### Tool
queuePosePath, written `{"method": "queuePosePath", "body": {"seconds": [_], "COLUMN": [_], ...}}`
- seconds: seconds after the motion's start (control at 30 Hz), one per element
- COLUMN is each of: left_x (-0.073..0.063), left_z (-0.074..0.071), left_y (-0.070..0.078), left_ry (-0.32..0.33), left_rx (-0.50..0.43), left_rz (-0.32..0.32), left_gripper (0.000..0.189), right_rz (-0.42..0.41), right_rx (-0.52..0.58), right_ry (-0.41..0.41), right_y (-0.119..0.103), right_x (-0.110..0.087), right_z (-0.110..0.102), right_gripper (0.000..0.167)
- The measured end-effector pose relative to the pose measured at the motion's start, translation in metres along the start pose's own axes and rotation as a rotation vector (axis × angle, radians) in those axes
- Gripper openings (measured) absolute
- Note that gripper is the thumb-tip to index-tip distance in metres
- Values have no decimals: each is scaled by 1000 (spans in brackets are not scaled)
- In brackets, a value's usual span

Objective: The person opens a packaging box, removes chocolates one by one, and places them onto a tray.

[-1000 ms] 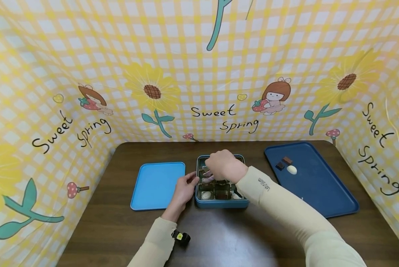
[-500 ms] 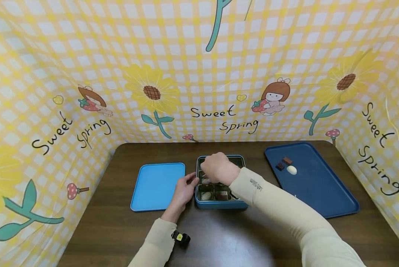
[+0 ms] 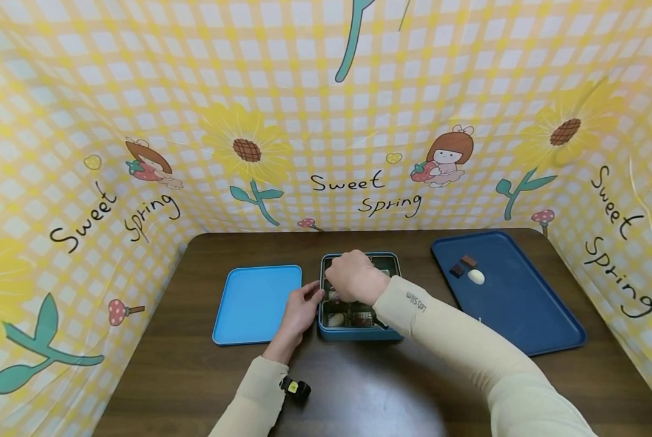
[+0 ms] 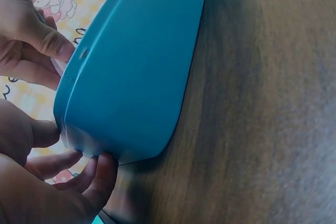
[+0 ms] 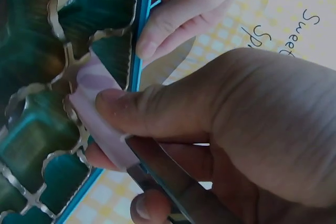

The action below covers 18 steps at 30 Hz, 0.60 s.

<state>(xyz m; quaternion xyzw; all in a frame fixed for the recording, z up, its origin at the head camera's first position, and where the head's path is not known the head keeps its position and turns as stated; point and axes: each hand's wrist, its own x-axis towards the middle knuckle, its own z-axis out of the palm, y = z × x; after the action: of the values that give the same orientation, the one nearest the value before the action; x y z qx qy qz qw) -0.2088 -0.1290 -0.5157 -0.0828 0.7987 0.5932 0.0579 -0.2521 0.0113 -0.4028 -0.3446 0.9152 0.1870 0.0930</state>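
Resting at the 9 o'clock wall of the teal box (image 3: pixel 361 335), the left hand (image 3: pixel 299 311) has thumb and fingers apart, touching the outside without wrapping round it. In the box's near row, a pale piece (image 3: pixel 336 319) sits at 8 o'clock and a dark piece (image 3: pixel 362 318) at 6 o'clock. Over the box, the right hand (image 3: pixel 355 276) is clamped on what look like tongs (image 5: pixel 116 148), thumb on the pink section. In the right wrist view their long axis runs from 5 to 11 o'clock, the pink end pointing to 11, at the compartments. Whether the tips hold anything cannot be told. The step in hand looks like tong work at one compartment; the next move probably calls for a steady box and a small, careful loosening or lifting of the tips. A flat light blue panel (image 3: pixel 257 306), perhaps the lid, lies at the box's 9 o'clock; at 3 o'clock a navy tray (image 3: pixel 522 309) carries a dark square (image 3: pixel 457 271), a white oval (image 3: pixel 475 277) and a brown block (image 3: pixel 469 261) towards its own 10 o'clock. Farthest off, checked cloth (image 3: pixel 331 130) rises at 12 o'clock behind the table (image 3: pixel 353 388).
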Motion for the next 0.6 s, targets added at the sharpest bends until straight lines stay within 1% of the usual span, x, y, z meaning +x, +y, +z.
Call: {"method": "queuePosePath", "body": {"seconds": [0.17, 0.37, 0.47, 0.6], "left_x": [0, 0, 1, 1], "left_z": [1, 1, 1, 1], "left_y": [1, 1, 1, 0], "left_ry": [0, 1, 5, 10], "left_rx": [-9, -14, -10, -18], "left_rz": [-8, -13, -8, -10], "left_gripper": [43, 44, 44, 43], "right_rz": [-13, -5, -6, -7], "right_rx": [-13, -1, 2, 20], "right_ry": [11, 54, 71, 68], "right_y": [0, 2, 5, 10], "right_x": [-1, -6, -10, -17], "right_z": [1, 0, -3, -11], "right_gripper": [33, 34, 30, 23]}}
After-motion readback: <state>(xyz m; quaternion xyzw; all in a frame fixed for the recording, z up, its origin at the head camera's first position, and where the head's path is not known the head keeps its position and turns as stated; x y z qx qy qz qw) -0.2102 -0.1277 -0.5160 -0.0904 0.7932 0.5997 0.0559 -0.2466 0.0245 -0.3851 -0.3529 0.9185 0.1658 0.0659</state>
